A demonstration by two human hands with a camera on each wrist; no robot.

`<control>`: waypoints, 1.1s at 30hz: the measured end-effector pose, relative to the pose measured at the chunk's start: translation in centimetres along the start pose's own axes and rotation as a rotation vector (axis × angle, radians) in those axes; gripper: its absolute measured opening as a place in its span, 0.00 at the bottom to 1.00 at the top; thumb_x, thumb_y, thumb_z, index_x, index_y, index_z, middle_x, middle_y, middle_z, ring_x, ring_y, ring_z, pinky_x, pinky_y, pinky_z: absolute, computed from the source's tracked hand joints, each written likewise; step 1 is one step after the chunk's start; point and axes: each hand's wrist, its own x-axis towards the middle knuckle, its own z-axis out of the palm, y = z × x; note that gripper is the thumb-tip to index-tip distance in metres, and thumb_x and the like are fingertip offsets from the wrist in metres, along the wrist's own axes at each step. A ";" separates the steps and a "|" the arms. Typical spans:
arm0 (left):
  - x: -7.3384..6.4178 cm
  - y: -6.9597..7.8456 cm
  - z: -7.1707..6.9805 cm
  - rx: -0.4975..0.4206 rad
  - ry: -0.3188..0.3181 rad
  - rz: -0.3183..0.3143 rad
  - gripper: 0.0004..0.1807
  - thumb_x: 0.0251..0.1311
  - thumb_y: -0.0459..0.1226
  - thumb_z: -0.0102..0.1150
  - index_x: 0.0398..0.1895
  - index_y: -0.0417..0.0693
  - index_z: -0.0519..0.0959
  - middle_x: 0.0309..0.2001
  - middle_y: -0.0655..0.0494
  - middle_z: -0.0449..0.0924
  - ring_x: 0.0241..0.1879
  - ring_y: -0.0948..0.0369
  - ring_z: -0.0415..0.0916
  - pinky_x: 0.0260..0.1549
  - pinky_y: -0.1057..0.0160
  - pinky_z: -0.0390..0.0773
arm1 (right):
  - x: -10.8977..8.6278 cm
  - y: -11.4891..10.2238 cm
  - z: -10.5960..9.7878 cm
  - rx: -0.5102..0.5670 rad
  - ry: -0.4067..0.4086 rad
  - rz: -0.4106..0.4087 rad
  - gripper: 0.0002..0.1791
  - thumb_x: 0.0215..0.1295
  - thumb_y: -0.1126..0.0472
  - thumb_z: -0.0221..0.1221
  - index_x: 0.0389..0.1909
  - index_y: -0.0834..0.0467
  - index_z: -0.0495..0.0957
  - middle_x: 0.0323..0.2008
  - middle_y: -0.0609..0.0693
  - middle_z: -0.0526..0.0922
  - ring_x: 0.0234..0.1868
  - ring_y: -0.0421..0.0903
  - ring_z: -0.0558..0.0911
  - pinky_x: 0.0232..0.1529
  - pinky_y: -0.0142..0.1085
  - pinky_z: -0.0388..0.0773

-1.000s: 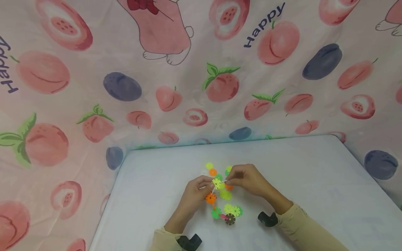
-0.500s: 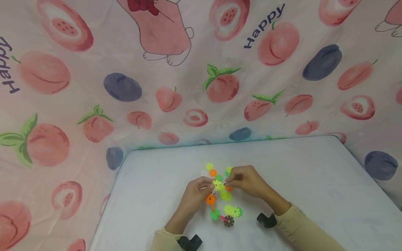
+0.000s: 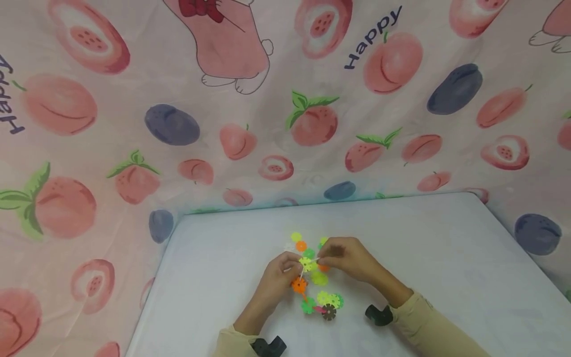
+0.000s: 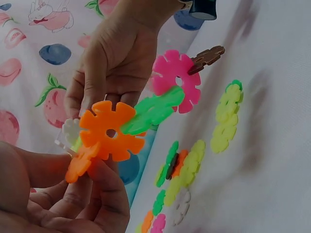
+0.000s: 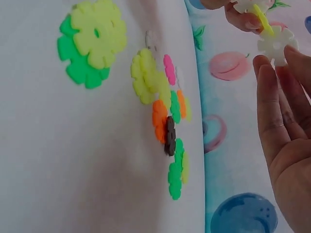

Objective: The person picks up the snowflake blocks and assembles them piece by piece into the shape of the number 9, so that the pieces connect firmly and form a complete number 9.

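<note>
A chain of slotted, flower-shaped discs is held up between two hands, just below the middle of the head view. Its yellow disc shows between the fingertips, an orange disc lies lower in the frame, and the tail runs down to a brown disc. In the left wrist view the tail rises toward the upper right, through a green disc and a pink disc. The left hand pinches the chain, its fingers around an orange piece at lower left of that view; which other discs they press, I cannot tell. The right hand pinches a white disc between thumb and finger at the upper right of the right wrist view. The hands are near each other, joined by the chain. On the white table, a yellow-and-green group of loose discs lies at upper left of the right wrist view, with a mixed cluster near its centre. Beige sleeves and black wrist devices fill the head view's lower edge; a fruit-printed cloth spans its top.
</note>
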 end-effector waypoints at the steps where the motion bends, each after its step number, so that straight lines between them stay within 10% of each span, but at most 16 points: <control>1: 0.0 0.0 0.0 0.000 0.001 -0.006 0.10 0.71 0.39 0.58 0.51 0.45 0.78 0.47 0.50 0.85 0.36 0.60 0.75 0.33 0.65 0.74 | 0.0 0.2 0.0 0.003 -0.006 0.011 0.07 0.63 0.53 0.71 0.39 0.50 0.86 0.36 0.41 0.88 0.38 0.38 0.86 0.44 0.33 0.83; 24: 0.2 -0.1 -0.6 -0.047 0.033 -0.061 0.11 0.76 0.38 0.47 0.55 0.44 0.70 0.46 0.48 0.82 0.37 0.59 0.70 0.33 0.65 0.70 | -1.6 2.6 0.0 -0.296 -0.467 0.051 0.17 0.46 0.61 0.79 0.32 0.41 0.83 0.31 0.36 0.81 0.32 0.35 0.74 0.35 0.29 0.74; 33: 0.1 0.0 -0.5 -0.062 0.013 -0.044 0.11 0.76 0.37 0.48 0.55 0.42 0.70 0.47 0.43 0.82 0.35 0.59 0.69 0.34 0.64 0.69 | -1.7 1.9 0.4 -0.406 -0.490 -0.028 0.21 0.42 0.64 0.79 0.30 0.41 0.79 0.28 0.41 0.77 0.30 0.34 0.69 0.33 0.28 0.68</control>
